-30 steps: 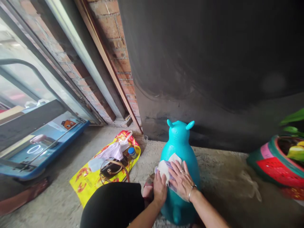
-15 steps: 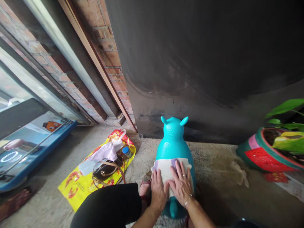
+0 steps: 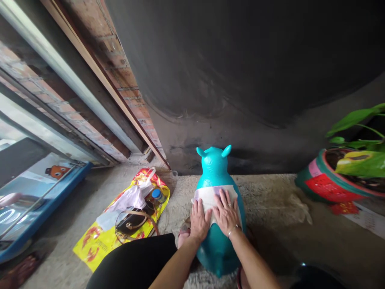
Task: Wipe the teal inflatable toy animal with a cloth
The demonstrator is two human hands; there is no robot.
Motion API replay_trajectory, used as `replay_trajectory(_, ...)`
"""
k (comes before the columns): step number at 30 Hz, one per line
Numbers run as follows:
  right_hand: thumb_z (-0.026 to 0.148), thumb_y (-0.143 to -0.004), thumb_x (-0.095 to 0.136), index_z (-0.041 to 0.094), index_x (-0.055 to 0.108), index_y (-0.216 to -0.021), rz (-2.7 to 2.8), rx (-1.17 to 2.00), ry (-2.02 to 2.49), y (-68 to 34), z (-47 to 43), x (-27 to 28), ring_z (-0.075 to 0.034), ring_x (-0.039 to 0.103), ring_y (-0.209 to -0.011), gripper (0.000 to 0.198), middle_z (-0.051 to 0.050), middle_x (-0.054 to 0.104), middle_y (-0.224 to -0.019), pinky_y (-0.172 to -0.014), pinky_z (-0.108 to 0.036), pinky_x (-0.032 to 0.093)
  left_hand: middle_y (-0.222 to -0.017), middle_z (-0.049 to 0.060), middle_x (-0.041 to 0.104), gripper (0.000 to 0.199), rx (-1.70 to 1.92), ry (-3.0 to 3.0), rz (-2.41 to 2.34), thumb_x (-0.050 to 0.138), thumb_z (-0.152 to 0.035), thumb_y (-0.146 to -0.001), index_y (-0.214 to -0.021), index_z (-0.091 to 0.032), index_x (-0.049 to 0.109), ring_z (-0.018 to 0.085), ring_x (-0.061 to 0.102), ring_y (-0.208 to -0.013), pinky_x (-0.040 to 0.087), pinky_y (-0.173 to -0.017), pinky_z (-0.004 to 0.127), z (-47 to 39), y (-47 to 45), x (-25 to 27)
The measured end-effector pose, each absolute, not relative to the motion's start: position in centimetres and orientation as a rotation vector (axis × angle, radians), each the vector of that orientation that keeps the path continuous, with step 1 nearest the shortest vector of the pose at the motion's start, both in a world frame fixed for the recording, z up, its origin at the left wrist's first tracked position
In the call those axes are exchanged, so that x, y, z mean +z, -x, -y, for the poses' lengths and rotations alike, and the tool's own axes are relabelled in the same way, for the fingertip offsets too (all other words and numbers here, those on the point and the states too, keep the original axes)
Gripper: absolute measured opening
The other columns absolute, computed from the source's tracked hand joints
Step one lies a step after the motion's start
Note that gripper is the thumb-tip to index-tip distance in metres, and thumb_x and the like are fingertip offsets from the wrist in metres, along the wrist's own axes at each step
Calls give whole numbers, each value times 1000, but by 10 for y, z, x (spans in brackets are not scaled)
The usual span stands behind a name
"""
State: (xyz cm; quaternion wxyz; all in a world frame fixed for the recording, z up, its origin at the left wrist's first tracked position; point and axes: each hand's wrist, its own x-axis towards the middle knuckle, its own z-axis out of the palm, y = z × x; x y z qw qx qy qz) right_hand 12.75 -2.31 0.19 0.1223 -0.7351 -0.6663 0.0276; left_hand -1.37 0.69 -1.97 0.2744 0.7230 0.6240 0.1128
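Note:
A turquoise inflatable animal toy point(image 3: 214, 168) with two small ears stands on the concrete floor in front of me, facing the dark wall. A white cloth point(image 3: 207, 195) lies flat across its back. My left hand point(image 3: 199, 220) and my right hand point(image 3: 226, 213) press side by side on the cloth, fingers spread and pointing toward the toy's head. A bracelet sits on my right wrist and a ring on one finger.
A yellow and red plastic bag point(image 3: 99, 239) lies on the floor to the left, with a dark handbag point(image 3: 130, 222), a white bag point(image 3: 132, 196) and a blue-capped jar point(image 3: 156, 195) on it. A painted plant pot point(image 3: 319, 182) stands at right. A blue tray point(image 3: 33, 216) is far left.
Both hands have slid the cloth up the toy's back toward its head, spreading it flat. The view has tilted and shifted a little.

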Motion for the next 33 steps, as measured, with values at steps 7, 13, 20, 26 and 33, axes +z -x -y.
replay_trajectory(7, 39, -96, 31, 21, -7, -150, 1481, -17, 2279, -79, 146, -64, -35, 10, -144, 68, -14, -1, -158, -108, -57, 30, -160, 12, 8, 80, 261, -2408, -1252, 45, -62, -85, -149, -23, 18, 35, 0, -146, 15, -116, 60, 42, 31, 1)
replay_trajectory(13, 24, -87, 46, 25, -9, -149, 1529, 130, 2271, -55, 187, -73, -38, 6, -143, 83, -14, -12, -157, -105, -58, 34, -160, 9, 7, 76, 180, -2543, -1120, 41, -63, -87, -149, -28, 15, 35, 1, -146, 17, -115, 62, 41, 37, 9)
replay_trajectory(20, 7, -70, 58, 23, -15, -148, 1643, 272, 2138, -92, 166, -37, -37, -7, -143, 108, -16, -20, -155, -111, -57, 25, -160, 12, 8, 77, 163, -2488, -1100, 43, -63, -86, -149, -25, 18, 36, 2, -146, 16, -114, 63, 24, 30, 15)
replay_trajectory(26, 17, -76, 54, 27, 1, -150, 1592, 633, 1995, -142, 138, -48, -29, -7, -143, 92, -10, -11, -158, -114, -51, 22, -160, 7, 9, 73, 189, -2413, -1148, 46, -62, -85, -147, -29, 25, 32, 2, -147, 12, -116, 63, -5, 15, 9)
replay_trajectory(33, 32, -87, 41, 22, 29, -146, 1446, 686, 1950, -184, 53, -54, -24, 7, -144, 61, -9, 12, -158, -116, -46, 21, -161, 4, 10, 62, 187, -2342, -1292, 43, -50, -91, -147, -32, 22, 28, 3, -147, 16, -115, 62, -23, 1, 5)
